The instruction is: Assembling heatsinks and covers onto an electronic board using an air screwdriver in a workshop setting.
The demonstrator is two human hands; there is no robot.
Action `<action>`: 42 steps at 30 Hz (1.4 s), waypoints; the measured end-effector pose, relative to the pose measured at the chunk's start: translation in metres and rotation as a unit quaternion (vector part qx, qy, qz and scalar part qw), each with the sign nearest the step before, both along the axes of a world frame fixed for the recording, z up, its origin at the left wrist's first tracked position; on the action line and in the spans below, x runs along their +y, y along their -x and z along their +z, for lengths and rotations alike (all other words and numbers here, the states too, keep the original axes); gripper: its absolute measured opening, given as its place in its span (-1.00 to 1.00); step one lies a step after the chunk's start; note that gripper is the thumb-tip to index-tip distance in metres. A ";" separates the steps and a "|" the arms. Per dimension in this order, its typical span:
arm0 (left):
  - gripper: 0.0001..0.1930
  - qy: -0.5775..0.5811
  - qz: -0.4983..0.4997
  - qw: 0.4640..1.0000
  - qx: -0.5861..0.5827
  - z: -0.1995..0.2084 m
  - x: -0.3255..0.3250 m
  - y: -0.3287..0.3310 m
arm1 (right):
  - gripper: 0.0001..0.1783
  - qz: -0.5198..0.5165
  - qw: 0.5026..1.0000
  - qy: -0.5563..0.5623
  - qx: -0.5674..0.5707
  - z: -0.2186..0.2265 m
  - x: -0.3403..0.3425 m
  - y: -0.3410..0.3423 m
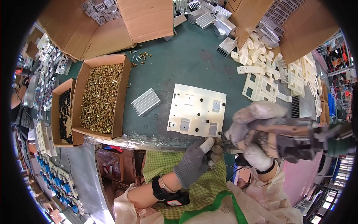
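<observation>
A cream plastic plate (185, 112), with small dark round spots and metal pieces showing in its openings, lies flat in front of me. My left hand (194, 164), in a grey glove with pale fingertips, is at its near edge by the right corner. Its fingers are curled together; what they hold, if anything, is hidden. Just right of that corner, my gloved right hand (257, 127) is wrapped around a power screwdriver (294, 143), which is blurred and lies sideways. Left of the plate lies a finned aluminium heat sink (146, 102), touched by neither hand.
A cardboard box of brass-coloured screws (100, 99) stands at left, beside a narrower box of small black parts (65, 115). Loose screws (141, 56) lie behind them. Heat sinks (205, 18) are heaped at the back, and cream plastic brackets (261, 56) at right near an open carton (309, 33).
</observation>
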State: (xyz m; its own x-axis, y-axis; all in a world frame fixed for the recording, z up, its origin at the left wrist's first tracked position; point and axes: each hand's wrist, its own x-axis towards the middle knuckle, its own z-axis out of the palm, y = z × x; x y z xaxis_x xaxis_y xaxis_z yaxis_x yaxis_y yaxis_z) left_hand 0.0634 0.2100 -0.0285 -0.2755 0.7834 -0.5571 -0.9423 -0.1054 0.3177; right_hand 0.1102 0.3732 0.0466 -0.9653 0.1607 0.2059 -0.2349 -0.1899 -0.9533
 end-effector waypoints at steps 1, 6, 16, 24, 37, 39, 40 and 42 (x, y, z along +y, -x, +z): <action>-0.66 -0.007 -0.012 1.000 -0.026 0.001 -0.002 0.001 | -0.23 0.013 0.999 0.035 0.015 0.004 0.002 -0.001; -0.61 -0.066 -0.034 0.997 -0.026 0.006 -0.008 0.001 | -0.19 0.114 0.973 0.179 0.095 0.023 0.017 -0.001; -0.59 -0.119 -0.047 0.990 -0.056 0.002 -0.011 0.001 | -0.22 0.178 0.962 0.185 0.088 0.023 0.019 0.013; -0.56 -0.112 0.006 0.994 0.007 0.016 -0.009 -0.002 | -0.31 0.058 0.987 0.086 0.125 0.013 0.017 0.039; -0.60 -0.004 0.003 1.000 -0.021 0.018 -0.035 0.012 | -0.21 -0.044 0.997 0.045 0.040 -0.017 0.008 0.055; -0.63 0.005 -0.004 1.000 -0.029 0.016 -0.036 0.015 | -0.21 -0.040 0.997 0.045 0.047 -0.021 0.007 0.058; -0.65 -0.002 -0.003 0.999 -0.034 0.015 -0.037 0.017 | -0.21 -0.039 0.997 0.039 0.045 -0.022 0.007 0.059; -0.68 0.015 -0.004 1.000 0.008 0.012 -0.037 0.018 | -0.20 -0.033 0.997 0.003 0.073 -0.021 0.007 0.060</action>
